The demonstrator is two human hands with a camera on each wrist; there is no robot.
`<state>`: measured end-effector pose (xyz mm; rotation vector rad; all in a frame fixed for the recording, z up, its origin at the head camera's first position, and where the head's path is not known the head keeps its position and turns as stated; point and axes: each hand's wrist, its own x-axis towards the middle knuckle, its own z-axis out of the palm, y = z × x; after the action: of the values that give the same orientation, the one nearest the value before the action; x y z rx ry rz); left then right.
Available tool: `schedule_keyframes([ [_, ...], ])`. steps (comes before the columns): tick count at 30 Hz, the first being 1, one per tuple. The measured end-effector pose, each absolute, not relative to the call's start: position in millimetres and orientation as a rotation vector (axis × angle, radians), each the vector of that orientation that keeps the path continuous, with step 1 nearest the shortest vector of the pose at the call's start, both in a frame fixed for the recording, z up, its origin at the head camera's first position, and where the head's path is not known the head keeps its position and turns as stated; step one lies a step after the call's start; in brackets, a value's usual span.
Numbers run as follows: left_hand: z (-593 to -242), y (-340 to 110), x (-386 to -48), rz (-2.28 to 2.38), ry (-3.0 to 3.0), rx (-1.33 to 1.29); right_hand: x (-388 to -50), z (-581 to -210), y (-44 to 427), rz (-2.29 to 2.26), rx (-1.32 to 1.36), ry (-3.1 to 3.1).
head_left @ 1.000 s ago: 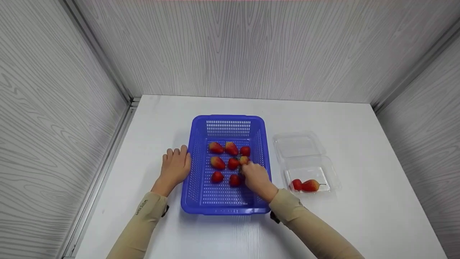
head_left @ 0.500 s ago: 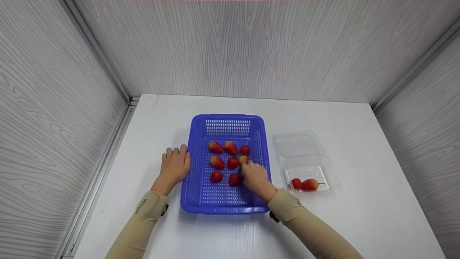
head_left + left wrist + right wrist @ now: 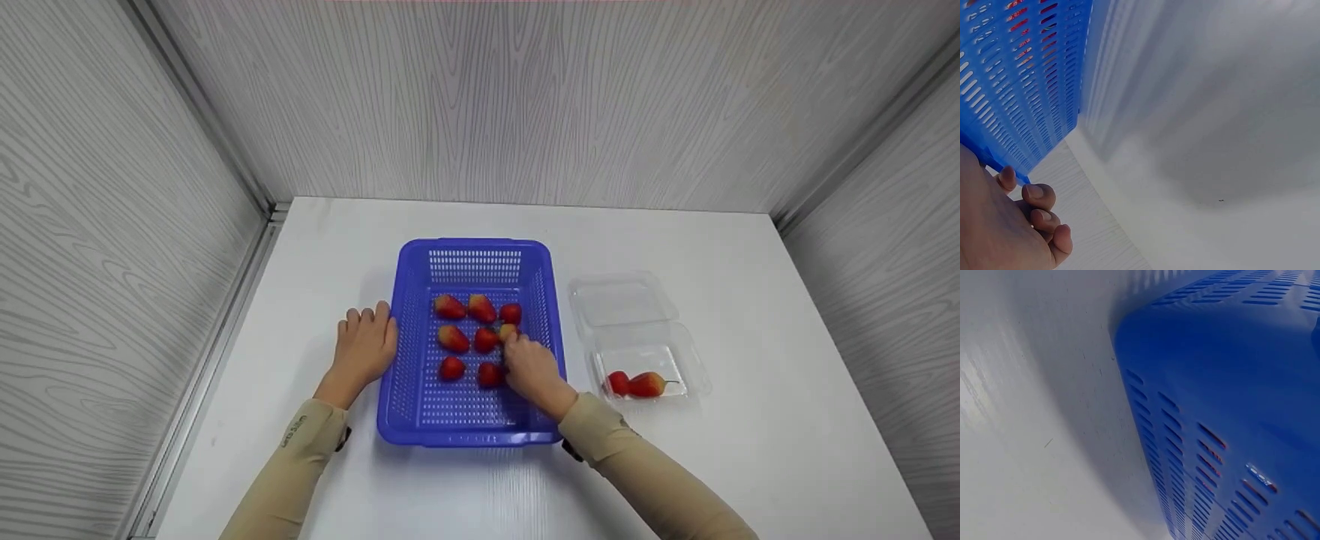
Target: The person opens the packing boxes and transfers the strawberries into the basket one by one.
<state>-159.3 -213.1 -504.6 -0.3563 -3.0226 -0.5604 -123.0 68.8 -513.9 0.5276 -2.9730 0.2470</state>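
Note:
A blue perforated plastic basket [image 3: 480, 437] holds several red strawberries, such as one strawberry [image 3: 453, 338] with a yellowish end. My left hand [image 3: 364, 346] grips the basket's left rim; in the left wrist view its fingers [image 3: 1041, 197] curl at the rim's edge. Reaching in over the right wall, my right hand [image 3: 534, 371] pinches a strawberry [image 3: 508, 332] whose yellowish end shows past the fingers. The rest of that berry is hidden by the hand. In the right wrist view the basket wall [image 3: 1202, 382] hides the hand.
Right of the basket, a clear plastic clamshell box [image 3: 626, 304] lies with its lid folded back. Inside are two strawberries [image 3: 646, 385], one with a thin stem. A white table [image 3: 780, 420] carries everything, with grey wood-grain panels [image 3: 480, 105] at the back and both sides.
Almost nothing differs. Both hands stay in place, the right one at the same strawberry with a very slight shift of its fingers.

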Motion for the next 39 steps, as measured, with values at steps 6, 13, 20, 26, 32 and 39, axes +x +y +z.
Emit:
schedule_keyframes([
  [6,-503.6,-213.2,-159.7,-0.551,-3.016,-0.353,-124.2,-514.4,69.8,0.288,0.569,-2.966],
  [13,-504.7,-212.8,-159.0,-0.554,-3.065,-0.332,-123.5,-515.5,71.1,0.324,0.588,-2.972],
  [20,-503.5,-211.8,-159.9,-0.563,-3.046,-0.341,-120.0,-509.7,76.5,0.404,0.685,-2.900],
  [26,-504.6,-211.9,-160.4,-0.554,-3.002,-0.356,-117.3,-488.5,87.7,0.637,0.716,-2.823],
  [32,-507.9,-213.3,-161.0,-0.536,-2.977,-0.352,-110.0,-464.9,105.4,0.940,0.619,-2.842],
  [39,-507.6,-212.8,-160.6,-0.541,-2.993,-0.343,-110.6,-442.9,143.2,1.131,0.513,-2.713],
])
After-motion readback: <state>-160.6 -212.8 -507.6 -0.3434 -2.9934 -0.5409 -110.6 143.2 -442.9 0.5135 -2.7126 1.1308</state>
